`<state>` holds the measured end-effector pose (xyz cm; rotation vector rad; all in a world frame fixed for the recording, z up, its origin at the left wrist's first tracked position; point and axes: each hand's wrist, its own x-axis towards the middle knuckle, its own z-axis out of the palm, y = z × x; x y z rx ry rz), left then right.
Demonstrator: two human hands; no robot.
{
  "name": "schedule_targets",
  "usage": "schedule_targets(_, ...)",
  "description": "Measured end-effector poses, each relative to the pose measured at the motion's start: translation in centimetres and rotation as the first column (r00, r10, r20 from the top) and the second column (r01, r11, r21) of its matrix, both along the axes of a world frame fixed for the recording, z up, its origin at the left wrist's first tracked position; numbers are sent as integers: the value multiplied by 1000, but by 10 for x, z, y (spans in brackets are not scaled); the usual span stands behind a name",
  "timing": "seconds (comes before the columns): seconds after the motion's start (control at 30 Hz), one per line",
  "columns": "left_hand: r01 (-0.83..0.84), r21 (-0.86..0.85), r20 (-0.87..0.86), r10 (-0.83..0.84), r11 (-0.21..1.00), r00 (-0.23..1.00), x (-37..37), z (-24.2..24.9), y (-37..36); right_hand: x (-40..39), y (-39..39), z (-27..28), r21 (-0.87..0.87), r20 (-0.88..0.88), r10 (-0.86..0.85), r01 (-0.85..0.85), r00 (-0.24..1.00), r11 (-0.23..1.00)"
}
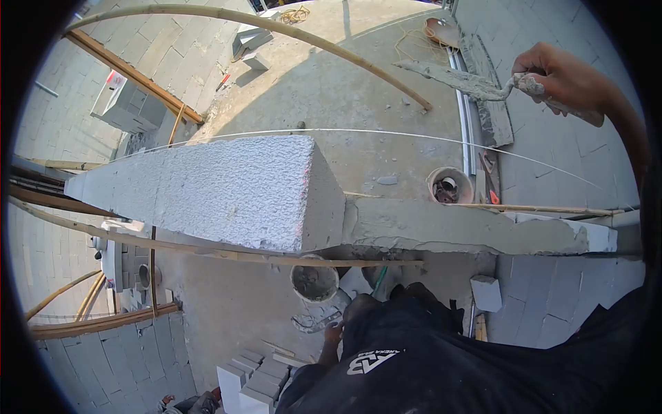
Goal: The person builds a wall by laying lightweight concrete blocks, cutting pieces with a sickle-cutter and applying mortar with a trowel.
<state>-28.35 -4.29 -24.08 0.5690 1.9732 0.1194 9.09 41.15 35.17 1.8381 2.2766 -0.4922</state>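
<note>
My right hand [562, 83] is raised at the upper right, closed round the handle of a mortar-coated trowel [458, 79]. The blade points left, above the wall. Low in the middle, beside my body, my left hand [334, 334] is closed at the end of a mortar-smeared metal scoop [318, 319]; its fingers are partly hidden. Just above the scoop stands a bucket of mortar [314, 279]. Across the middle runs a wall topped by a large pale block [227, 193]. Right of that block, wet mortar [427, 222] covers the wall top.
A string line [386, 131] stretches along the wall, and a bent bamboo pole [310, 38] arches beyond it. A bucket [449, 186] with items inside and a handsaw [491, 181] lie past the wall. Stacked blocks [255, 379] and another person [193, 403] are at lower left.
</note>
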Motion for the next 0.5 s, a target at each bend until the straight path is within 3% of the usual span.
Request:
schedule_targets(0.03,15,-16,2,-15,1000,1000,-10,0,9,17,-15,11,167,-23,-115,117,993,979)
schedule_targets(0.07,43,17,6,-43,999,999,-23,-5,30,40,-30,26,199,-23,-142,144,990,969)
schedule_targets(0.13,-3,45,121,-3,999,993,-52,-34,42,77,-72,59,235,-374,-333,436,865,869)
schedule_targets(0.17,-12,70,121,4,997,993,-74,-73,43,79,-101,76,255,-374,-355,463,857,849)
schedule_targets(0.23,65,94,115,-75,993,990,-99,-53,76,68,-174,98,12,-707,-177,261,685,965)
schedule_targets(0.27,273,190,52,-287,943,956,-118,-57,89,44,-208,74,323,-690,-142,477,710,817)
schedule_targets(0.3,594,297,-117,-588,748,800,-145,-79,97,22,-241,50,393,-694,-169,565,700,725)
schedule_targets(0.33,764,348,-284,-716,543,638,-167,-97,104,1,-275,26,451,-703,-198,643,683,619)
schedule_targets(0.37,846,377,-420,-744,378,520,-191,-120,109,-27,-299,2,389,-768,-207,698,607,601)
schedule_targets(0.4,673,378,-181,-662,636,728,-188,-92,112,-55,-322,-22,325,-826,-211,747,523,580)
schedule_targets(0.43,387,325,49,-424,863,905,-176,-37,121,-83,-346,-45,259,-877,-209,791,433,555)
schedule_targets(0.47,80,227,177,-122,971,977,-162,27,132,-109,-362,-75,115,-935,-203,791,291,601)
schedule_targets(0.5,141,250,116,-174,958,978,-176,6,130,-133,-373,-103,100,-893,-296,790,340,604)
